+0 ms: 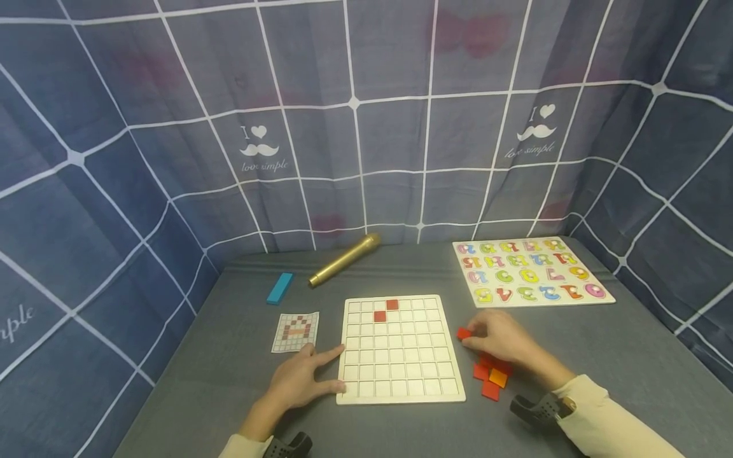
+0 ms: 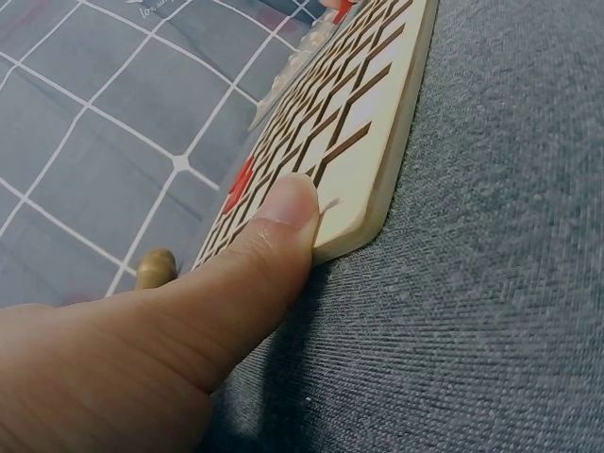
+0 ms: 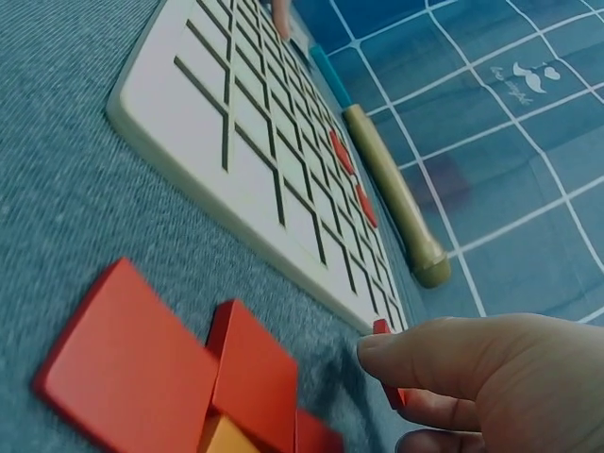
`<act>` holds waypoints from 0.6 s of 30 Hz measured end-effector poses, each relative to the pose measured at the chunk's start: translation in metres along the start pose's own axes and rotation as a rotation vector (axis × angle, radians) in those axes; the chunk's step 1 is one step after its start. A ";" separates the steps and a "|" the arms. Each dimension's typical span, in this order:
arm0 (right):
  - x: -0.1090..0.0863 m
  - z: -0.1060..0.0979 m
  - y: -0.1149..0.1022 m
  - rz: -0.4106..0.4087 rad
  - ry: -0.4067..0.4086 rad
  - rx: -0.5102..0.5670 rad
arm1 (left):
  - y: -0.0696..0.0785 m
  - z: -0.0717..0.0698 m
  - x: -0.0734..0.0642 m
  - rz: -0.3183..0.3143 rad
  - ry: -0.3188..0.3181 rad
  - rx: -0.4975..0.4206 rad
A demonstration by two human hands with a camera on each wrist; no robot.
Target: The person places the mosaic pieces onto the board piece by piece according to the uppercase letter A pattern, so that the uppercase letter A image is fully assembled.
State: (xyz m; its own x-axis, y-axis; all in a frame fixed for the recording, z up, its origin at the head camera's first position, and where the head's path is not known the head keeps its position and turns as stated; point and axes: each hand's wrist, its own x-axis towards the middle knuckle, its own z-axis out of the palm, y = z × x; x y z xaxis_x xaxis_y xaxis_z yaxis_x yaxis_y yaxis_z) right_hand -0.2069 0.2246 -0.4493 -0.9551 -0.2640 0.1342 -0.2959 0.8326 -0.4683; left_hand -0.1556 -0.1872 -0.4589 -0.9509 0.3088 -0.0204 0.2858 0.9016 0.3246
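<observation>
A pale wooden grid board (image 1: 401, 356) lies in the middle of the table, with two red square tiles (image 1: 380, 316) set in cells near its top. My left hand (image 1: 300, 380) rests at the board's left edge, thumb and forefinger extended and touching it; the left wrist view shows the thumb (image 2: 288, 203) on the corner. Just right of the board, my right hand (image 1: 501, 337) pinches a red tile (image 1: 463, 333) between thumb and fingers. Beneath and before that hand lies a loose pile of red tiles (image 1: 490, 390) with an orange tile (image 1: 498, 378); part of the pile is hidden.
A small pattern card (image 1: 294, 332) lies left of the board, below a blue block (image 1: 280, 288). Behind stands no wall but a checked curtain (image 1: 395, 140); a gold microphone-shaped stick (image 1: 343, 261) lies before it. A number puzzle board (image 1: 529, 270) sits at back right.
</observation>
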 end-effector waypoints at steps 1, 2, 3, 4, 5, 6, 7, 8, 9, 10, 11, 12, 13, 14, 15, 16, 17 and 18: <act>0.001 0.001 -0.001 -0.002 -0.002 0.002 | 0.000 0.000 0.000 0.000 0.001 0.000; 0.002 0.001 -0.002 -0.005 -0.001 0.002 | 0.000 0.000 0.000 0.000 0.002 0.000; 0.003 0.002 -0.003 -0.009 0.000 0.004 | 0.000 0.000 0.000 0.001 0.003 -0.002; 0.005 0.002 -0.004 -0.020 0.001 0.005 | 0.000 0.000 0.000 0.002 0.005 -0.003; 0.006 0.002 -0.006 -0.029 0.003 0.008 | 0.000 0.000 0.000 0.004 0.006 -0.004; 0.007 0.002 -0.007 -0.038 0.005 0.013 | 0.001 0.000 0.000 0.004 0.007 -0.004; 0.009 0.003 -0.008 -0.044 0.005 0.017 | 0.001 0.000 0.000 0.005 0.007 -0.004; 0.010 0.003 -0.009 -0.054 0.004 0.021 | 0.001 0.000 0.000 0.005 0.007 -0.004; 0.011 0.003 -0.011 -0.061 0.001 0.029 | 0.001 0.000 0.000 0.003 0.007 -0.003; 0.013 0.004 -0.012 -0.065 -0.002 0.033 | 0.001 0.000 0.000 0.002 0.007 -0.005; 0.015 0.004 -0.013 -0.064 -0.004 0.039 | 0.002 -0.001 0.000 0.001 0.007 -0.006; 0.016 0.005 -0.014 -0.063 -0.006 0.042 | 0.002 -0.001 0.000 0.000 0.007 -0.007; 0.018 0.006 -0.016 -0.058 -0.006 0.045 | 0.002 -0.001 0.000 0.000 0.008 -0.009; 0.021 0.007 -0.017 -0.058 -0.005 0.046 | 0.002 -0.001 0.000 0.000 0.008 -0.009; 0.023 0.008 -0.018 -0.057 -0.005 0.049 | 0.002 -0.001 0.000 0.001 0.008 -0.010; 0.026 0.010 -0.020 -0.062 -0.006 0.052 | 0.002 -0.001 0.000 0.002 0.007 -0.011; 0.029 0.011 -0.021 -0.064 -0.007 0.055 | 0.002 -0.001 0.000 0.003 0.007 -0.011; 0.031 0.013 -0.022 -0.071 -0.011 0.058 | 0.002 -0.001 0.000 0.005 0.006 -0.012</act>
State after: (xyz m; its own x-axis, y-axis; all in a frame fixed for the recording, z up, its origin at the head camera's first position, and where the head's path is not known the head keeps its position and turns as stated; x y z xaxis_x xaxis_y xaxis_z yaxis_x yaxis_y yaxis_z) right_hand -0.2302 0.1915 -0.4462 -0.9315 -0.3268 0.1599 -0.3615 0.7819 -0.5080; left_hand -0.1548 -0.1856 -0.4569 -0.9501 0.3117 -0.0128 0.2895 0.8963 0.3358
